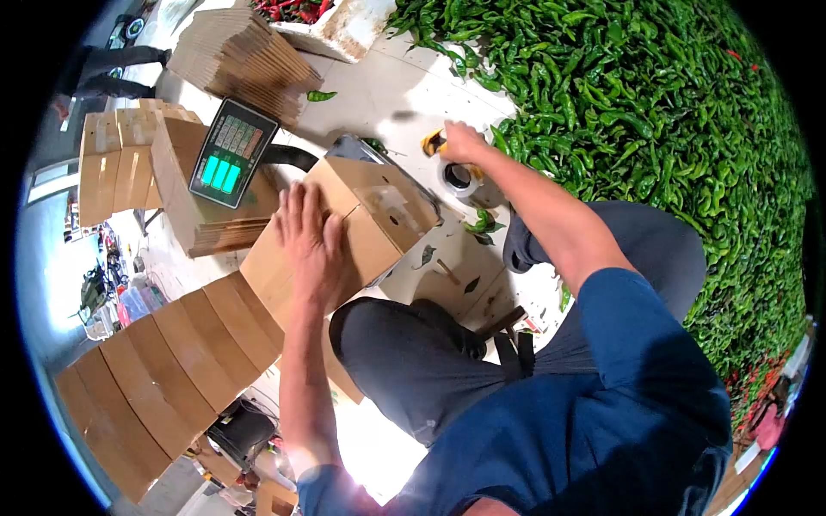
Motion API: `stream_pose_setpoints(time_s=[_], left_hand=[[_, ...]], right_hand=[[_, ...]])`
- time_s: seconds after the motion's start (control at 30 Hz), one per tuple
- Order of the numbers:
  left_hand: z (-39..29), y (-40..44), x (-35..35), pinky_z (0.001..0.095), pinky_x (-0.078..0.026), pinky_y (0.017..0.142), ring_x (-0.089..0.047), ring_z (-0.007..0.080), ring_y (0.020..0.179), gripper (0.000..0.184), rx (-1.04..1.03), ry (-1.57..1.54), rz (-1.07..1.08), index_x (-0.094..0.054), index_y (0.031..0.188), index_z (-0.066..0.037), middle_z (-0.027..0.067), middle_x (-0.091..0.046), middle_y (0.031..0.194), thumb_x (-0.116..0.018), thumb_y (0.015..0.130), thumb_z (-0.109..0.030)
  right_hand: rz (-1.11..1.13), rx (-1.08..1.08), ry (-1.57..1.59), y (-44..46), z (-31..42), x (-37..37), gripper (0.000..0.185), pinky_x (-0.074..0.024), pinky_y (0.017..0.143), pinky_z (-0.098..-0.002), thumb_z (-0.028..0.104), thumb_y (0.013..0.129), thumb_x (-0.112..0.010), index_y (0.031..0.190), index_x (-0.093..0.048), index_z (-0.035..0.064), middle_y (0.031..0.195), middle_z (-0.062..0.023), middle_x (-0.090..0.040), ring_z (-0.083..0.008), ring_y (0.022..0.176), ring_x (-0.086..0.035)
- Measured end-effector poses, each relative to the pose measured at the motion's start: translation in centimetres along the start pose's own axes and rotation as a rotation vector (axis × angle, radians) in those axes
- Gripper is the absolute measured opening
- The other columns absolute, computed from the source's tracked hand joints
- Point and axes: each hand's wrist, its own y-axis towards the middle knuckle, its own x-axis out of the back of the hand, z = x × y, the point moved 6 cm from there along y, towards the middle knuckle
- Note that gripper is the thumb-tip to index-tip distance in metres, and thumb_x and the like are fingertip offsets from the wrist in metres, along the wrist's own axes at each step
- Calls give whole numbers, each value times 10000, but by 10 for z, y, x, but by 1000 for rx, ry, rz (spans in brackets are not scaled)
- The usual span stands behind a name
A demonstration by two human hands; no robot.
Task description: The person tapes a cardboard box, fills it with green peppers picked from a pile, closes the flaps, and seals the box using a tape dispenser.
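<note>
Left hand (308, 234) lies on top of the cardboard box (357, 211), fingers extended and palm down; its grip isn't wrapped around anything, just pressing. Right hand (465, 143) is off to the right of the box, its grip closed around a yellow tape dispenser (433, 144), fingers partly hiding it. Tape roll (459, 176) with dark core sits right below that hand; can't tell if it's part of the dispenser.

Box is in front of the person, next to the scale display (232, 155), seemingly on the scale platform, whose edge shows past it. Its end face has a shiny strip. Green peppers (645, 112) heap on the right, a row of boxes (172, 353) runs on the left, loose leaves on the floor (447, 249).

Step in hand, my read: box being steadied, tape within reach, taping likely. Next move calls for left palm keeping the box put, right hand lining tape up with the seam.
</note>
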Motion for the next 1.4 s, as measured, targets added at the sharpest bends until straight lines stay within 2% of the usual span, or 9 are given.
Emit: stream_pose_setpoints(time_s=[0.17,0.3,0.4,0.57,0.83,0.93,1.07,1.27,1.4], left_hand=[[139,-102,13,507,-146,1233,-221,372,1525,645,400,115,33,-371,1556,-89,200,-286,1629,-522,1000,-378],[205,-177,-37,439,-313,1164,-364,292,1439,629,806,-1282,-301,-382,1535,-52,146,-364,1590,-472,1054,-448],[180,-195,-107,396,-426,1102,-458,246,1365,606,1021,-1940,-477,-412,1513,-50,118,-438,1537,-466,1067,-457],[163,-205,-184,389,-466,1012,-518,230,1260,596,1034,-1812,-303,-460,1478,-49,107,-516,1440,-503,1045,-457],[168,-193,-221,374,-522,872,-608,202,1090,572,975,-1713,-142,-550,1404,-40,87,-645,1255,-562,1006,-450],[162,-198,-226,361,-518,795,-630,202,978,523,983,-1690,-125,-619,1302,-22,90,-690,1107,-542,997,-440],[157,-199,-182,385,-518,722,-665,265,867,690,741,-1282,-295,-628,1206,46,173,-706,1001,-350,1032,-561],[145,-213,-92,410,-490,953,-615,292,1172,847,992,-1414,-66,-533,1422,-10,177,-650,1287,-295,1012,-712],[116,-208,-45,424,-481,973,-558,240,1197,820,877,-1669,-223,-503,1475,-65,127,-575,1390,-359,1000,-717]], right_hand=[[-152,202,881,-93,143,70,687,-476,1023,-409,469,944,-666,1338,-569,-85,1217,-253,-677,-348,1148,-653],[-170,596,805,-139,219,34,709,-270,1204,-387,485,1054,-457,1527,-363,-35,1579,-250,-368,-317,1466,-362],[56,372,1219,-94,182,-40,732,-251,1200,-322,543,1059,-425,1535,-385,-12,1584,-158,-387,-227,1458,-345],[404,-336,1261,-98,111,-109,838,-398,1090,-340,663,992,-474,1541,-407,34,1486,-131,-511,-223,1318,-502],[440,-95,231,-65,76,-41,814,-456,1004,-358,661,1016,-347,1422,-513,-26,1283,-237,-647,-278,1142,-620],[255,243,600,-87,123,-1,676,-465,981,-335,527,1037,-458,1448,-503,-7,1308,-184,-642,-214,1138,-586],[275,-9,781,-119,143,15,522,-510,930,-366,437,1040,-487,1395,-560,62,1214,-114,-655,-209,1020,-614],[513,-250,947,-149,164,6,504,-556,697,-464,625,946,-512,964,-654,142,793,-50,-556,-171,595,-483],[304,-225,960,-154,167,13,625,-469,851,-577,728,942,-446,1076,-610,140,960,-59,-555,-230,776,-470]])
